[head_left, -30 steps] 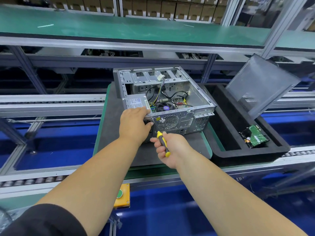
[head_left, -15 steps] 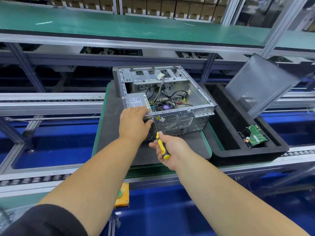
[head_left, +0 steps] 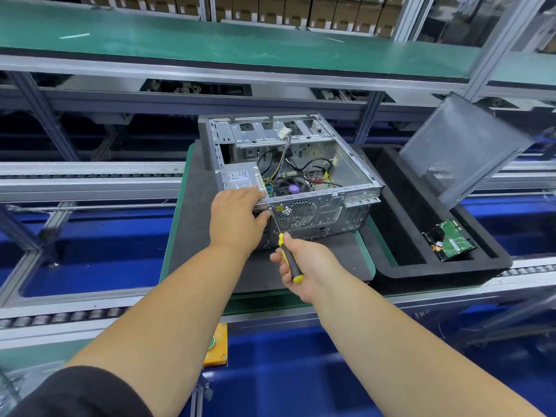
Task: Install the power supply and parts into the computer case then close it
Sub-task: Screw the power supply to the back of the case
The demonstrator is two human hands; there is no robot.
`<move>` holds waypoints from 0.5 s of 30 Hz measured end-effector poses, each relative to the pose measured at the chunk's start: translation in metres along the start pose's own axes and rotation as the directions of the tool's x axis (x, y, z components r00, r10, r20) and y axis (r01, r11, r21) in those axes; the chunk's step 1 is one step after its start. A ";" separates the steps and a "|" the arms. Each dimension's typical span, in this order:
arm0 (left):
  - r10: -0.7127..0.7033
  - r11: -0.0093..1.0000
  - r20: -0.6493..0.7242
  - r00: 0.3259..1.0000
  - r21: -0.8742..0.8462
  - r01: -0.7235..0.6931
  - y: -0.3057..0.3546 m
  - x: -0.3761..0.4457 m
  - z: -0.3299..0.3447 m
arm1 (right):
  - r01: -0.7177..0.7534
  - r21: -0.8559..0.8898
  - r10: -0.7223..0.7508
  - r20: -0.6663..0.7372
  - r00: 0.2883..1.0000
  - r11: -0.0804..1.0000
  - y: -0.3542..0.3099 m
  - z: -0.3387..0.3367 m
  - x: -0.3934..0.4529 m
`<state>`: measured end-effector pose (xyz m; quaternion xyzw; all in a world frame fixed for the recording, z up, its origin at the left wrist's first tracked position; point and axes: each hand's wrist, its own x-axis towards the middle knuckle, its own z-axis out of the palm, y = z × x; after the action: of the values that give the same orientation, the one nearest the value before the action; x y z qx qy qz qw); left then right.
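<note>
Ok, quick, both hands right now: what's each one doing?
Left hand: grips the near corner of the computer case at the power supply.
Right hand: holds the screwdriver.

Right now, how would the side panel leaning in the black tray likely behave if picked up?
The side panel looks like thin sheet metal, so probably stiff and light for its size. It leans tilted against the black tray, so a nudge might slide or topple it.
</note>
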<state>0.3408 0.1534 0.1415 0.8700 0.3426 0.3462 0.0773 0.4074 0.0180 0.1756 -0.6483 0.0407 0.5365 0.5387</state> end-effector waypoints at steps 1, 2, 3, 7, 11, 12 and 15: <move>0.000 1.000 0.001 1.000 0.001 0.000 0.000 0.000 0.000 | -0.021 -0.016 0.021 0.003 1.000 1.000 -0.001 0.000 0.000; 0.001 1.000 0.004 1.000 0.000 -0.001 -0.001 0.000 0.000 | -0.043 -0.020 0.043 0.005 0.999 0.999 -0.003 0.001 0.000; 0.002 1.000 0.009 1.000 -0.001 -0.002 -0.001 0.000 0.000 | -0.062 -0.006 0.062 0.011 0.998 0.998 -0.004 0.002 0.001; 0.002 1.000 0.031 1.000 -0.003 -0.002 -0.002 0.001 0.001 | -0.083 0.156 0.071 0.079 0.994 0.984 -0.001 0.001 0.005; 0.006 1.000 0.021 1.000 0.004 -0.006 -0.004 0.001 0.003 | 0.000 0.162 -0.007 0.041 0.999 0.987 0.003 0.001 0.001; 0.003 1.000 0.023 1.000 0.008 -0.003 -0.004 0.001 0.004 | 0.019 0.125 -0.020 0.010 1.000 0.992 0.003 0.000 0.001; 0.007 1.000 0.016 1.000 0.012 -0.007 -0.004 0.000 0.005 | 0.030 -0.026 -0.031 -0.028 0.999 0.999 0.002 0.000 0.000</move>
<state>0.3421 0.1569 0.1366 0.8742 0.3410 0.3376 0.0736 0.4056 0.0172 0.1745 -0.6632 0.0313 0.5195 0.5379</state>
